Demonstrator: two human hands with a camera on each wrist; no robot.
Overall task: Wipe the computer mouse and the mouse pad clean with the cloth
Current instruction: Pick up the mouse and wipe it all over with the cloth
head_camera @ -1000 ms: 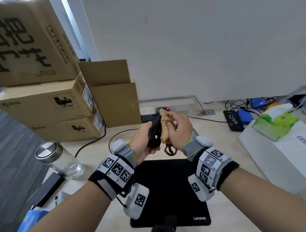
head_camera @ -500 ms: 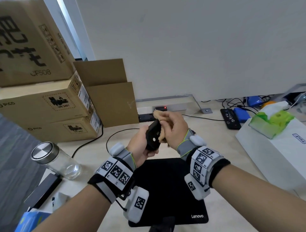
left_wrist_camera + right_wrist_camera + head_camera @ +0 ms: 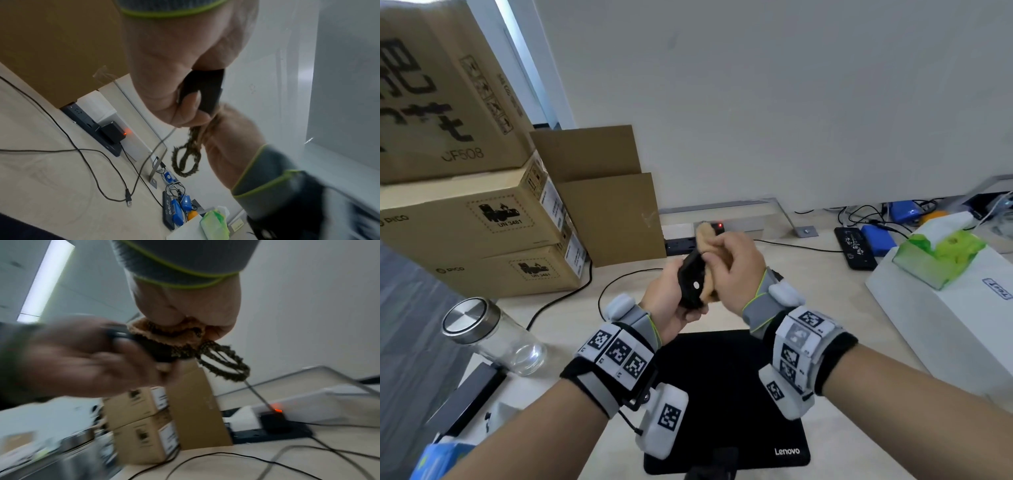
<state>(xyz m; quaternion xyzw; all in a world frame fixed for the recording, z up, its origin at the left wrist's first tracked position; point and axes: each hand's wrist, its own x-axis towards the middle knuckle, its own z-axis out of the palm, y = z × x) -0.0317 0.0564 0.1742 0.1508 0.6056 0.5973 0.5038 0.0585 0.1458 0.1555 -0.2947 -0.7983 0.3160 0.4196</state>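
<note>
My left hand (image 3: 671,301) grips the black computer mouse (image 3: 691,282) upright in the air above the desk, its underside facing me. My right hand (image 3: 732,270) holds a bunched tan cloth (image 3: 705,236) and presses it against the mouse's far side. In the left wrist view the mouse (image 3: 207,91) sits between thumb and fingers, and the cloth's dark braided loop (image 3: 186,160) hangs below. The right wrist view shows the cloth (image 3: 170,332) squeezed in the fist against the mouse (image 3: 162,353). The black Lenovo mouse pad (image 3: 726,401) lies flat on the desk beneath both wrists.
Stacked cardboard boxes (image 3: 479,219) stand at the back left, with a lidded glass jar (image 3: 493,337) in front. A power strip (image 3: 681,243) and cables run along the wall. A white box (image 3: 959,329) with a green tissue pack (image 3: 938,257) sits at the right.
The right hand has slid the cloth along the mouse, covering more of its far side. The mouse tilted slightly in the left hand. Both hands stayed above the pad.
</note>
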